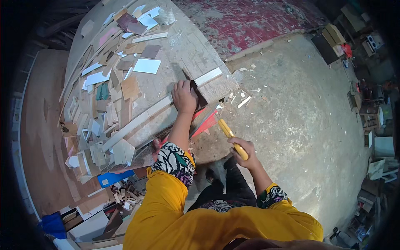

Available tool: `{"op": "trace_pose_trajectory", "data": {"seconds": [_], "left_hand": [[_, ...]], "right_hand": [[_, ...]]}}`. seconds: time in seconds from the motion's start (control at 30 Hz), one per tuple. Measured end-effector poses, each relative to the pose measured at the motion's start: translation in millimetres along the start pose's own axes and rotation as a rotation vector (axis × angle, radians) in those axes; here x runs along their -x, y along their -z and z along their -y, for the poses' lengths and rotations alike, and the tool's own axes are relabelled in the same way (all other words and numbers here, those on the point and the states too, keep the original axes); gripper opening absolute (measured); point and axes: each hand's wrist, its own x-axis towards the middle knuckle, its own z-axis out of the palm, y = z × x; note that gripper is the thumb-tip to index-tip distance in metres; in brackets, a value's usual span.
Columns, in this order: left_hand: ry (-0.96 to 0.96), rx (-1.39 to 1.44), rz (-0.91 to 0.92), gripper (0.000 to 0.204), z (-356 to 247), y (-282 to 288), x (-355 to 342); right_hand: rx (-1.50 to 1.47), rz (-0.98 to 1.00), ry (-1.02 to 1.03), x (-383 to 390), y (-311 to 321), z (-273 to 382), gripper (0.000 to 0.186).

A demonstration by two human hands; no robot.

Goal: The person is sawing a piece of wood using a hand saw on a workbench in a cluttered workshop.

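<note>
- Far to the left lies a long, flat, brown wooden board (46, 125).
- Next to it is a big, dusty, pale tabletop (187, 46), messy with a heap of flat white, brown and grey scraps (147, 66).
- Across the near part of this tabletop runs a long, thin, straight strip of pale wood (125, 135). It looks smooth and light, and it slants up to the right, as far as the left hand.
- The left hand (184, 96) rests on top, near the tabletop's right edge. Its fingers are close together and bent down. I cannot tell how hard they grip.
- Right beside that hand is a dark brown, box-like piece (200, 96).
- Past it, in line with the strip, sits a pale, square-ended piece of wood (209, 77). I cannot tell if they are one piece.
- Below, a bright red, pointed thing (205, 124) shows.
- Then comes a tool with a long yellow handle (226, 128), off the table. Its far tip is hard to see.
- The right hand (243, 152) has its fingers wrapped around that handle.
</note>
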Motion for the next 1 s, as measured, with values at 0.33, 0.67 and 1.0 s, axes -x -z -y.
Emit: {"op": "trace_pose_trajectory", "data": {"seconds": [0.33, 0.67, 1.0], "left_hand": [[0.015, 0.019, -0.04, 0.02, 8.4, -1.0, -0.9], [-0.13, -0.005, -0.004, 0.018, -17.2, -0.9, 26.8], [-0.121, 0.025, -0.067, 0.022, -21.5, -1.5, 23.7]], "right_hand": [[-0.056, -0.08, -0.166, -38.0, -22.2, 44.6, 0.033], [0.031, -0.143, 0.002, -21.8, -26.5, 0.9, 0.035], [0.024, -0.106, -0.068, -41.6, -27.0, 13.6, 0.034]]}}
